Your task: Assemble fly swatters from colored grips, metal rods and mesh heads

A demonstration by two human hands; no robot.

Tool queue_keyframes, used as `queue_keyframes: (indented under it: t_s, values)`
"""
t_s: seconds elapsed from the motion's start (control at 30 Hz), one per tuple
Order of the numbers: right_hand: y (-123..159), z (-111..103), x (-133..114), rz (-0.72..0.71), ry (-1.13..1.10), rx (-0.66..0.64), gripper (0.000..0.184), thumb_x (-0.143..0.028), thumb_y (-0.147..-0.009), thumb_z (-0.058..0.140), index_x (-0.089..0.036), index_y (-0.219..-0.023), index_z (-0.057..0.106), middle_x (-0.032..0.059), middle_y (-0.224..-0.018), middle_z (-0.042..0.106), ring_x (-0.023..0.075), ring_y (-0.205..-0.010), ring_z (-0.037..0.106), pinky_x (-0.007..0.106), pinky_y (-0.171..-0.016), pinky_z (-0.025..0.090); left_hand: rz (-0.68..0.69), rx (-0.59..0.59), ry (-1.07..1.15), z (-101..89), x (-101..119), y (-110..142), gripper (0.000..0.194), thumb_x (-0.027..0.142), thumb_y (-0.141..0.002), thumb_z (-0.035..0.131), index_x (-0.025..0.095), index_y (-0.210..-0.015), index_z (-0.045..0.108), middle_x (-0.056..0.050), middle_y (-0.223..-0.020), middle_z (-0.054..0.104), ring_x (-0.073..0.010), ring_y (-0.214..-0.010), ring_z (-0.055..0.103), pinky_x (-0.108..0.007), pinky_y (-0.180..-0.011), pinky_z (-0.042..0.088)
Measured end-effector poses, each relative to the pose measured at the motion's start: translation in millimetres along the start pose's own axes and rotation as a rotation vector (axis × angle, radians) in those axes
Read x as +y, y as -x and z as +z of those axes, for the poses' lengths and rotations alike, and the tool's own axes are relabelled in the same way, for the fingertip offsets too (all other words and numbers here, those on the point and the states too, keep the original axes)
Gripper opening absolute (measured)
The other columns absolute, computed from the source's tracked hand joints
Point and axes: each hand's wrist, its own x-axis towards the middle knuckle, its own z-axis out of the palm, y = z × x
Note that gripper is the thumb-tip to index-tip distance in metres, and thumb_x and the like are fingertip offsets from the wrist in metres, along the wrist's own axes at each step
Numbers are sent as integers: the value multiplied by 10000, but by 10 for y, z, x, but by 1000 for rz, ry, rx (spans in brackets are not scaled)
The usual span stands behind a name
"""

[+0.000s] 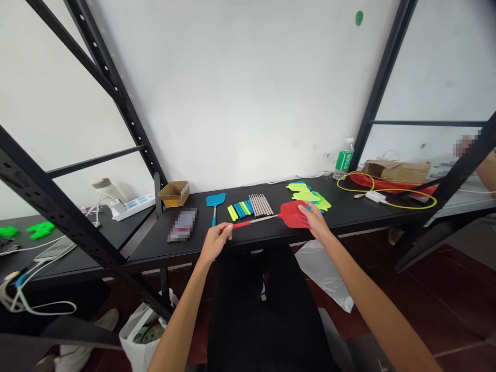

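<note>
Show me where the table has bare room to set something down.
One bare patch of black table lies between the yellow-green swatter heads and the white adapter. Another separates those heads from the metal rods, behind the red swatter. Crowded: the blue and yellow handles packed beside the rods.

Narrow black tabletop point(351, 206). Left end: small open cardboard box point(174, 200) at back, blurred flat object point(182, 225) nearer front edge. Next, blue flyswatter point(216, 199), row of yellow and blue grips point(241, 208), row of thin rods point(260, 205). Beyond: overlapping yellow-green and blue swatter heads point(306, 196). Toward right end: upright green-labelled bottle point(343, 161), looped yellow cable point(411, 207), white block point(375, 197) beside it.
</note>
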Motion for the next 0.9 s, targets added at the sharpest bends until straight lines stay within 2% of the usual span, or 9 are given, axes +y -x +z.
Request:
queue_keyframes:
  t_s: [0.6,0.9]
  values:
    - [3,13,62,-45,81,23,302,-472,-752,719,-291,-984,649,1,-819,743,250,-765,721,375,-671,596,19,-33,-30,-33,30,7,461,533,-917,458,173,-650,565,10,-577,506,-106,-503,383,-229,-512,285]
    - [29,25,33,-58,81,15,296,-451,-771,714,-297,-1020,667,-6,-869,744,232,-788,714,350,-700,588,21,-64,20,-46,16,-1,414,508,-915,494,160,-737,632,0,-624,546,-106,-526,397,-235,-528,305]
